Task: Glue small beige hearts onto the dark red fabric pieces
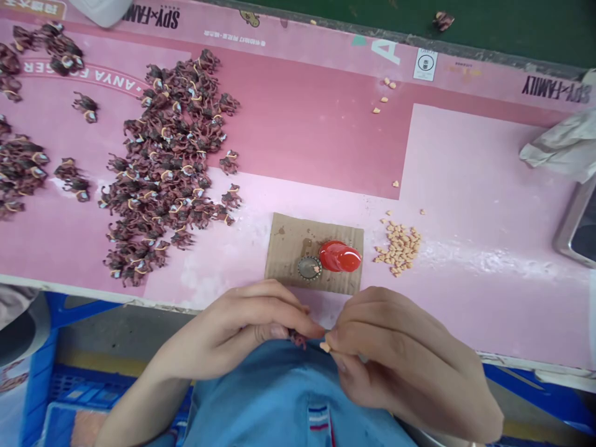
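Between the thumb and fingers of my left hand [261,326] is a small dark brown figurine [297,338], mostly covered by the fingers. My right hand [395,347] pinches a tiny beige piece [325,346] close beside it, at the table's front edge. Just beyond my hands lies a cardboard square [286,248]. On it are a red plastic bottle or cap [339,256] and a bottle cap [310,267] with a little clear liquid and a beige bit inside. A heap of similar beige pieces [400,248] sits to the right of the cardboard.
A large pile of brown figurines [167,161] covers the left middle of the pink table [316,124], with more at the far left. A pale cloth [563,146] and a metal-rimmed tray [577,223] are at the right. Blue crates [74,394] stand below.
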